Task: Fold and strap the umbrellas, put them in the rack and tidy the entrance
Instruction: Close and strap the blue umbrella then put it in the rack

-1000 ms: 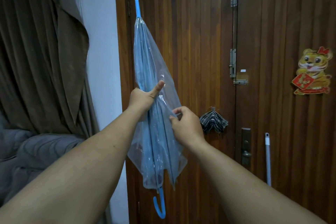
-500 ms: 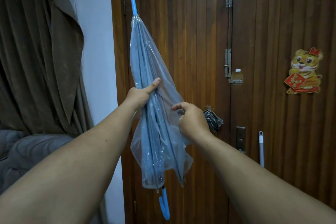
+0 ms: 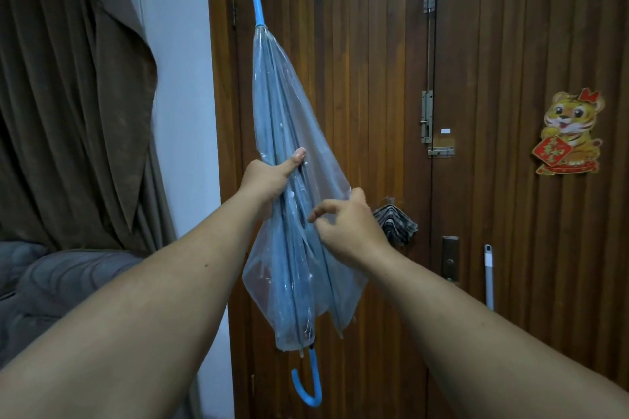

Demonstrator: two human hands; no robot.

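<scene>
A clear blue umbrella (image 3: 289,133) is held upright before a wooden door (image 3: 374,78), its middle gripped by the left hand (image 3: 269,180). A loose canopy fold is pinched by the right hand (image 3: 347,228).

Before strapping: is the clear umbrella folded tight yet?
Not yet. The clear umbrella is collapsed, but its panels hang loose and flared; no strap is visibly fastened.

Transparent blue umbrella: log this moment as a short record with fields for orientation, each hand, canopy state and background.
umbrella: transparent blue plastic umbrella, upright, tip up, blue hooked handle down
left hand: left hand grips the gathered canopy at mid-length
right hand: right hand pinches a loose canopy fold
canopy: partly gathered, right side flaring, not strapped
background: brown slatted wooden door; checked folded umbrella hanging there; tiger sticker
</scene>
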